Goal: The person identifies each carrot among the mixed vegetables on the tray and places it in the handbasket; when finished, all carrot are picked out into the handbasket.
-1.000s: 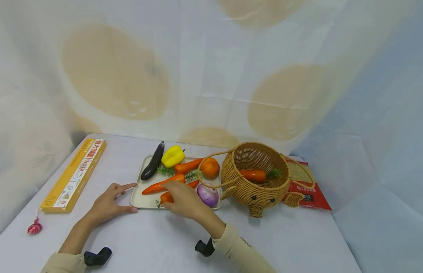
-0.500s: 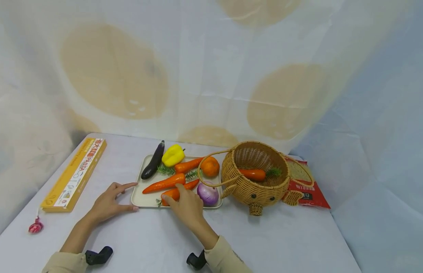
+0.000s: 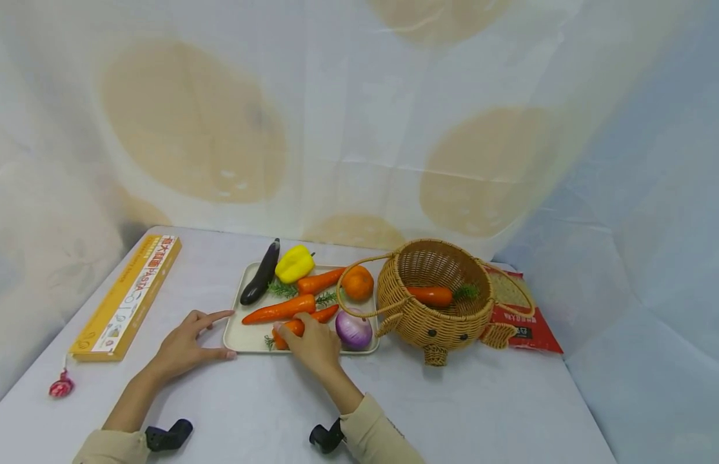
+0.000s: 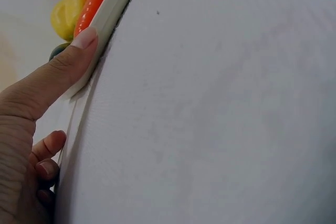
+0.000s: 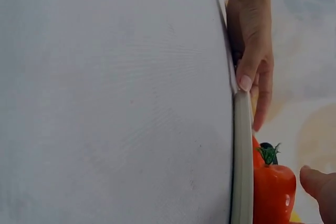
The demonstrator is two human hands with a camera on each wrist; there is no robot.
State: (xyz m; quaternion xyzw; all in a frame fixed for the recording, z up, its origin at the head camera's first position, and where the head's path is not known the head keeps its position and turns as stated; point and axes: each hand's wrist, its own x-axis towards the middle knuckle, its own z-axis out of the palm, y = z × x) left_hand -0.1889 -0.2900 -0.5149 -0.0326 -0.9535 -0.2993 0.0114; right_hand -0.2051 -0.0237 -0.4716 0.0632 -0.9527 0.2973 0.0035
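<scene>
Tray [image 3: 251, 340] bearing a near carrot [image 5: 274, 195], a middle carrot [image 3: 280, 311] and a back carrot [image 3: 318, 282], their thick ends turned left, right and left respectively, presumably to save room. The near carrot lies along the front of the tray, beneath the right hand [image 3: 318, 348]. From the head, thumb and index finger overlap it; the right wrist view, however, shows a gap beside one fingertip, so whether the carrot is grasped cannot be told. The left hand [image 3: 185, 347] grasps nothing: its thumb extends against the near left corner and its index finger reaches to the left rim, a spread that would keep the tray from sliding. Eggplant [image 3: 257, 283] slanting over the far left corner, probably too long to fit among its neighbours. Onion [image 3: 353, 332] in the near right corner. Basket [image 3: 417, 325] just right of the tray, apparently sited for short transfers; another carrot [image 3: 431, 296] lies inside.
</scene>
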